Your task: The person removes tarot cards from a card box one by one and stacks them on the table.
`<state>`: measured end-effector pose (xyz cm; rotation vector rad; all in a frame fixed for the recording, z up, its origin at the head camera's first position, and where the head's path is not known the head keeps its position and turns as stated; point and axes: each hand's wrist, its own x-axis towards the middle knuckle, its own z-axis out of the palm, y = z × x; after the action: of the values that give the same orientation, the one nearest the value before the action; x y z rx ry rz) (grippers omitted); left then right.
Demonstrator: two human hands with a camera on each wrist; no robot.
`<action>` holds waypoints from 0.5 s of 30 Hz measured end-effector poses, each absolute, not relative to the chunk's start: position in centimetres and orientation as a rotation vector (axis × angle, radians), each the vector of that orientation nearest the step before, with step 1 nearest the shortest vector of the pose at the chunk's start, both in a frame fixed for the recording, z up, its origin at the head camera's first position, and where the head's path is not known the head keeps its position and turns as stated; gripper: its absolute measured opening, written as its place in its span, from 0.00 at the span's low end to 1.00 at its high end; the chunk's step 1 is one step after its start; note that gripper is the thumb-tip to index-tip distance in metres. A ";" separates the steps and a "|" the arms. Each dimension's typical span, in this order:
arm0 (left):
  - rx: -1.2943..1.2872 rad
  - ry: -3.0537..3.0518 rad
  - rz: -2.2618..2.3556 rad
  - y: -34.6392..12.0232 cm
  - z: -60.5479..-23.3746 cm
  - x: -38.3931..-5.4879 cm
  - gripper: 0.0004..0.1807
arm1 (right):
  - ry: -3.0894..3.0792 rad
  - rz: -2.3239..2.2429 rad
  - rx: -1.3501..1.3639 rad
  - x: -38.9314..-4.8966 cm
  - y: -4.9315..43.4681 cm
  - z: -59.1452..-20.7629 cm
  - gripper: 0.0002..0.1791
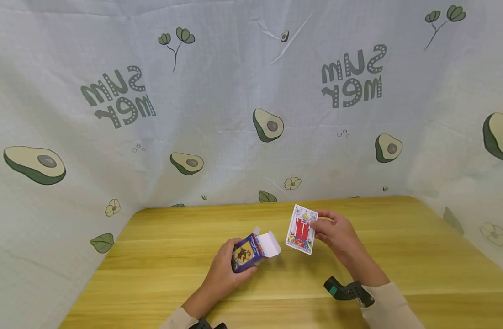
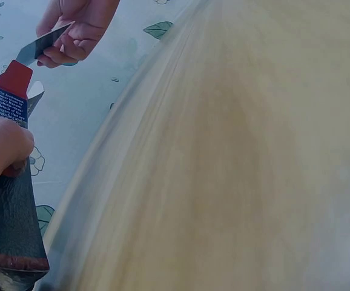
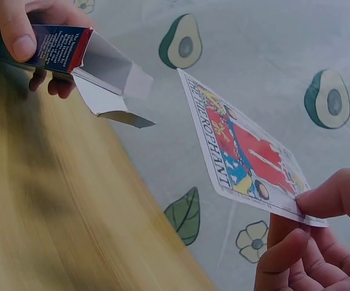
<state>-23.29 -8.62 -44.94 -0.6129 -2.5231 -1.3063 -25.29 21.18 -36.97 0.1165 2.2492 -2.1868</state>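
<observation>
My left hand (image 1: 223,275) grips a small blue-purple tarot card box (image 1: 247,252) with a yellow picture, thumb on one side and fingers on the other. The box's end flap (image 1: 269,244) stands open toward the right, and pale inner walls (image 3: 105,57) show at its mouth in the right wrist view. To the right, my right hand (image 1: 338,234) pinches a tarot card (image 1: 301,230) at its edge between thumb and fingers. It bears a red-robed figure and "The Hierophant" lettering, face up and tilted. Card and box are apart, both above the table.
Beneath both hands lies a yellow wood-grain table (image 1: 161,256). A pale cloth (image 1: 226,91) printed with avocados hangs behind and along its sides. Black wrist devices (image 1: 350,291) sit at the cuffs of light sleeves.
</observation>
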 end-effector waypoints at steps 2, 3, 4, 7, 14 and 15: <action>-0.610 -2.524 -1.303 -8.6 -44.9 -23.3 0.39 | 2.254 -2.183 0.135 -25.4 21.2 -37.1 0.29; -0.609 -2.525 -1.298 -8.6 -44.9 -23.3 0.39 | 2.266 -2.175 0.146 -25.4 21.3 -37.2 0.29; -0.609 -2.526 -1.296 -8.6 -44.9 -23.4 0.39 | 2.283 -2.161 0.156 -25.5 21.3 -37.2 0.29; -0.611 -2.529 -1.292 -8.5 -45.0 -23.5 0.39 | 2.332 -2.116 0.200 -25.6 21.5 -37.5 0.27; -0.606 -2.539 -1.288 -8.6 -45.1 -23.6 0.39 | 2.377 -2.012 0.272 -25.8 22.0 -38.3 0.23; -0.604 -2.540 -1.288 -8.6 -45.1 -23.6 0.39 | 2.387 -1.991 0.270 -25.8 22.0 -38.4 0.22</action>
<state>-23.56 -8.62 -45.15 -0.6042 -2.5403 -1.2880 -25.85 22.03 -38.40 0.2697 2.3866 -1.9911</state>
